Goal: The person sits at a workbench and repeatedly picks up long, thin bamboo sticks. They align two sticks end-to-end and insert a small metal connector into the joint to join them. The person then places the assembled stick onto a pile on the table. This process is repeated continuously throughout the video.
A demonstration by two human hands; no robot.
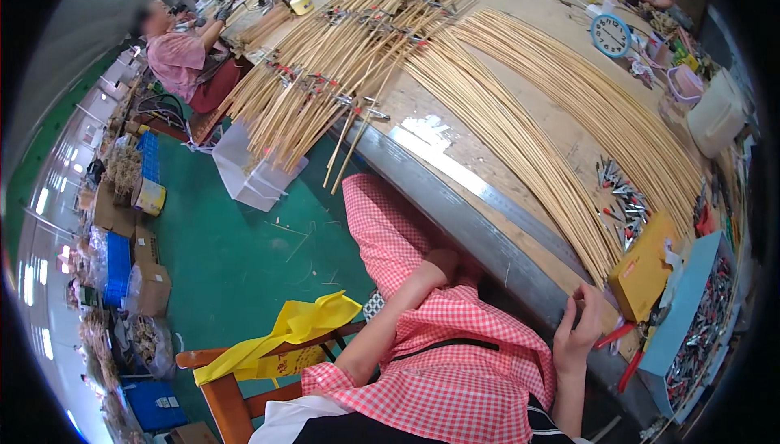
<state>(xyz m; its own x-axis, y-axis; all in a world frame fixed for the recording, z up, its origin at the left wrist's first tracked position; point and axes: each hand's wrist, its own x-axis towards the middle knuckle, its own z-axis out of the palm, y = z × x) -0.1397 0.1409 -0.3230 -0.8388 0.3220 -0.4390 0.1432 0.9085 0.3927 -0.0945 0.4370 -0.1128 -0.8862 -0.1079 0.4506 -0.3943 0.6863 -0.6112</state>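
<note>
My right hand [578,326] is raised at the table's edge, its fingers loosely bent and apart, with nothing visible in it. It is nearest to the ends of a long row of thin tan sticks [520,131] and to red-handled pliers [615,335]. My left hand [445,262] rests low on my lap, against the red-and-white checked apron [463,371]; its fingers are hidden. Several small metal clips with red and black ends [624,204] lie beside the sticks. A metal ruler [496,199] lies along the table's front edge.
A yellow box [644,269] and a blue box full of clips [678,322] stand at the right. Clipped sticks [325,86] overhang the table's far left, above a white bin [248,172]. A chair with yellow cloth [284,338] is left. Another person [183,58] sits farther off.
</note>
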